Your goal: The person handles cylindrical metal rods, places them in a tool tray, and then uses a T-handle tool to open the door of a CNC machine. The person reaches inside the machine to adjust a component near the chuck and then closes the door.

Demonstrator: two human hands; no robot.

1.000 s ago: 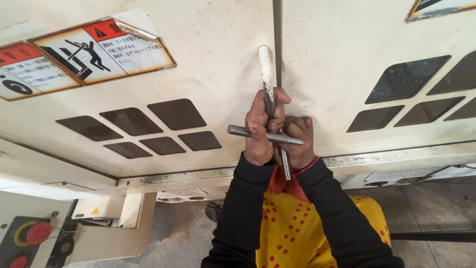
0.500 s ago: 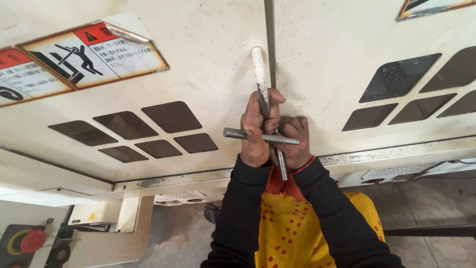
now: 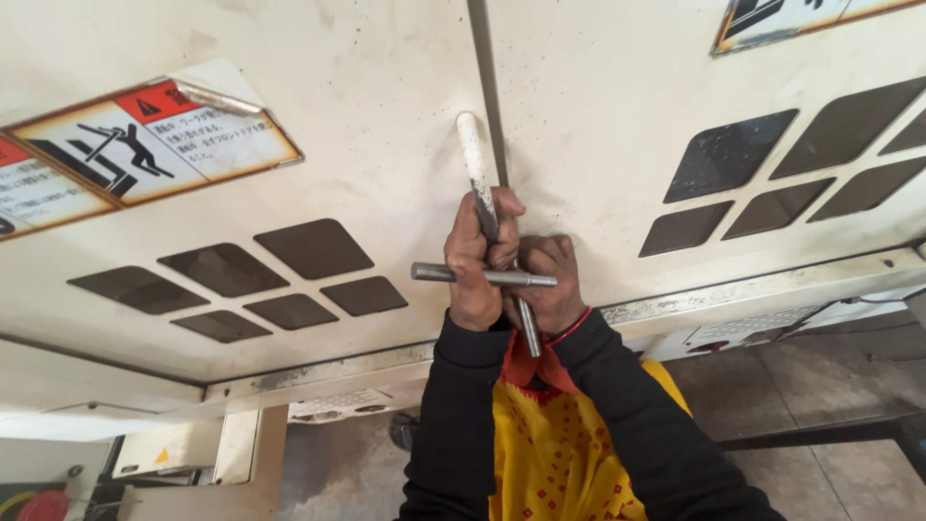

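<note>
Both my hands grip a metal cross-shaped wrench (image 3: 479, 193) pressed against a dirty cream machine panel (image 3: 367, 164). My left hand (image 3: 475, 265) wraps the wrench's centre and upper arm. My right hand (image 3: 547, 287) holds the hub from the right, partly behind the horizontal bar (image 3: 436, 273). One arm of the wrench points up along the seam (image 3: 485, 87) between two panels; another points down toward my black sleeves. The wrench tip on the panel is hidden by my fingers.
Dark diamond-shaped vent openings (image 3: 260, 275) sit left of my hands and more vent openings (image 3: 772, 178) to the right. A peeling warning label (image 3: 145, 145) is at upper left. A metal ledge (image 3: 772, 285) runs below the panels. Concrete floor (image 3: 830, 386) lies at lower right.
The view has drifted a little, so the panels and labels sit slightly further left. My hands keep the same grip on the wrench.
</note>
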